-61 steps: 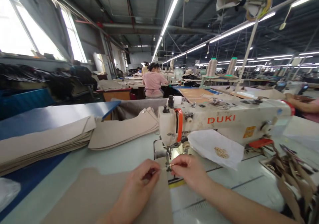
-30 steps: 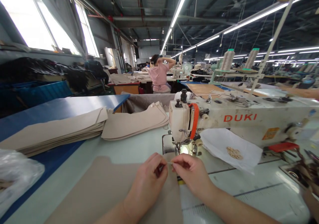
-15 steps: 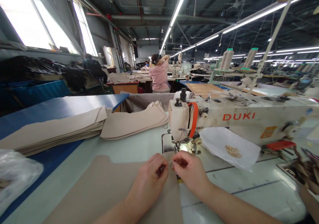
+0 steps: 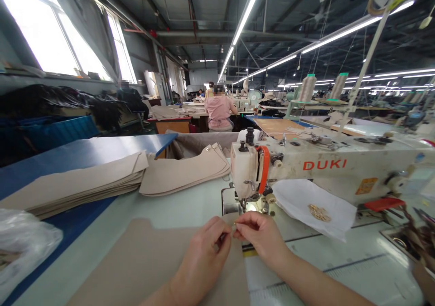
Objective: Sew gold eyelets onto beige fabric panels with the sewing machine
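A beige fabric panel (image 4: 142, 260) lies flat on the table below my hands, one tab reaching the sewing machine's needle area. Over that tab my left hand (image 4: 204, 256) has its thumb and fingers pinched together; what is between them is too small to make out. My right hand (image 4: 265, 238) pinches a tiny gold-coloured metal piece (image 4: 234, 224) close to the left fingertips. Just beyond both hands stands the head of the white sewing machine (image 4: 246, 170). To its right, several gold-coloured metal pieces (image 4: 318, 212) rest on a white sheet (image 4: 292, 197).
Stacked beige panels (image 4: 84, 174) lie at the left, beside a second stack (image 4: 183, 170). A clear plastic bag (image 4: 30, 242) sits at the left edge. Thread cones (image 4: 308, 88) stand behind the machine. A person in pink (image 4: 219, 109) sits further ahead.
My fingertips have shifted slightly lower in view, still pinched together over the tab. The view has tilted a little. The person in pink has lowered a raised arm.
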The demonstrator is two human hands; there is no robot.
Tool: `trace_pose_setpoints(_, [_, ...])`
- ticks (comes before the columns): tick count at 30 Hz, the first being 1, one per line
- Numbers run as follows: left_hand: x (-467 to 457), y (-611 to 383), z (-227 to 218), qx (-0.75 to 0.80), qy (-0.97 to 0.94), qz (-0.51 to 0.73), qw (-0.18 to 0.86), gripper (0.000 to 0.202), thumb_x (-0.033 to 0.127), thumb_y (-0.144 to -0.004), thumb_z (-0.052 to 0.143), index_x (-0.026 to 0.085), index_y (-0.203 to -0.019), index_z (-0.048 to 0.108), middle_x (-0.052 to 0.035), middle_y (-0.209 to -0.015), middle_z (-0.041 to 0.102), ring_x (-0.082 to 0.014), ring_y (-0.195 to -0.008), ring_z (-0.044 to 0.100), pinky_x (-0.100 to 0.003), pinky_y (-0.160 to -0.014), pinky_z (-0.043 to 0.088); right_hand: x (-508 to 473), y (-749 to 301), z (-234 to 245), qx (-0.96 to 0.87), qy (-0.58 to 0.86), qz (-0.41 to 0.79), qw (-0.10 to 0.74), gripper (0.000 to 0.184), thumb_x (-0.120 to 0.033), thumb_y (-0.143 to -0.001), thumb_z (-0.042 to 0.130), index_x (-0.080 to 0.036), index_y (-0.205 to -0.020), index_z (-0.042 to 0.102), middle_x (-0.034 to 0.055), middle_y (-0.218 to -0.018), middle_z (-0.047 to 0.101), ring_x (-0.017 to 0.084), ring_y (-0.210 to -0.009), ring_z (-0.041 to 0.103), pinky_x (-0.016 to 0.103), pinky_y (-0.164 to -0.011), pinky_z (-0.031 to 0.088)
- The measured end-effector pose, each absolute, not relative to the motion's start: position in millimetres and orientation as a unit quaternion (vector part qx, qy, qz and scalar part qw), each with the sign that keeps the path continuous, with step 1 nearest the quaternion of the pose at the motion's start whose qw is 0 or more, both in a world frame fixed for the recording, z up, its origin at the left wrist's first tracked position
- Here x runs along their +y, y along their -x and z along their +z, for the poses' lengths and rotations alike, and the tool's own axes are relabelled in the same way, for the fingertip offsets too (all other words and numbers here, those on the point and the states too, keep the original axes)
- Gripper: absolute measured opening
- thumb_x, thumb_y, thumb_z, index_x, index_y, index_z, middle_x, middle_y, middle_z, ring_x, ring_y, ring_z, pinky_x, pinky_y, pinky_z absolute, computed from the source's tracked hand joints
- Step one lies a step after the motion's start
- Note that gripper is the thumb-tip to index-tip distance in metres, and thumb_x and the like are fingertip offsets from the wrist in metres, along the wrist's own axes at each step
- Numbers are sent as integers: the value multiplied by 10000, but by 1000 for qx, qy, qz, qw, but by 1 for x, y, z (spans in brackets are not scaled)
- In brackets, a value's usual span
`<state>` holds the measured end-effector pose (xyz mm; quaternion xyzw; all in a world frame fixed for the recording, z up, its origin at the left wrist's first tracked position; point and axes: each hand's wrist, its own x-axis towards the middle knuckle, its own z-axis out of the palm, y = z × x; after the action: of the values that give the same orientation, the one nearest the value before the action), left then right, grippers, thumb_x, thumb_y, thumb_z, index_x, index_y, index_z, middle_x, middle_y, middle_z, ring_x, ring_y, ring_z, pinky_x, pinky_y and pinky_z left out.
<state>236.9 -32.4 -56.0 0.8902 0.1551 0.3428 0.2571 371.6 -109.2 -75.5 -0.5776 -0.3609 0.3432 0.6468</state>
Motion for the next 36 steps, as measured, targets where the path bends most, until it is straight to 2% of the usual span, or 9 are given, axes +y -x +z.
trace_pose_setpoints(5, [-31,-239,-58,158,-888,333,274,187,139,-819,458,216,-720,596,8,-704,608,-124,-632,589,-205,-587,455,-110,-367,-71,-390,597,281,643,72,-263,-710,597,-195,-711,623,8,-653,667,194,-645,667,291,-627,514])
trace_pose_setpoints(9, [-28,-240,-56,193,-883,323,280,181,162,-803,477,216,-703,618,13,-678,619,-126,-589,584,-212,-561,454,-113,-365,-68,-412,615,253,622,75,-236,-723,550,-200,-726,616,6,-682,664,190,-677,664,287,-645,502])
trace_pose_setpoints(14, [-27,-240,-54,227,-874,324,281,170,199,-794,503,214,-668,615,21,-642,614,-130,-565,573,-221,-545,448,-114,-366,-70,-402,599,274,636,112,-219,-709,542,-191,-784,621,20,-724,686,199,-720,676,293,-661,505])
trace_pose_setpoints(21, [-28,-242,-59,170,-880,327,299,170,189,-815,485,217,-723,624,13,-708,630,-131,-644,596,-218,-602,448,-111,-366,-72,-413,631,224,617,133,-161,-702,505,-184,-760,622,1,-684,658,163,-637,634,262,-601,482])
trace_pose_setpoints(24, [-25,-244,-60,206,-869,317,320,157,193,-790,512,214,-686,628,10,-695,634,-140,-643,597,-231,-613,447,-113,-364,-70,-441,636,222,593,166,-137,-714,507,-178,-786,651,13,-726,660,160,-671,617,256,-619,474])
trace_pose_setpoints(28, [-21,-244,-58,269,-804,283,450,90,224,-740,574,207,-671,629,16,-636,648,-155,-630,612,-244,-613,460,-118,-367,-69,-480,610,212,593,210,-149,-744,527,-187,-876,686,35,-867,674,170,-804,623,264,-719,479])
trace_pose_setpoints(30, [-19,-245,-56,278,-752,267,535,49,238,-706,614,200,-676,614,28,-603,645,-148,-612,614,-237,-604,464,-118,-370,-70,-460,603,233,609,173,-180,-745,547,-189,-848,685,28,-819,677,170,-770,631,270,-703,485])
trace_pose_setpoints(33, [-19,-246,-53,275,-693,247,619,103,241,-646,678,187,-663,592,37,-581,646,-131,-584,606,-220,-582,461,-117,-374,-73,-407,586,310,629,71,-237,-708,616,-190,-740,659,0,-666,653,164,-645,630,273,-627,488])
trace_pose_setpoints(36, [-18,-247,-50,257,-662,217,670,206,293,-599,749,171,-653,591,23,-573,660,-123,-555,597,-216,-557,460,-115,-376,-71,-366,563,390,631,150,-310,-641,712,-190,-685,632,-21,-614,633,163,-614,633,281,-619,495])
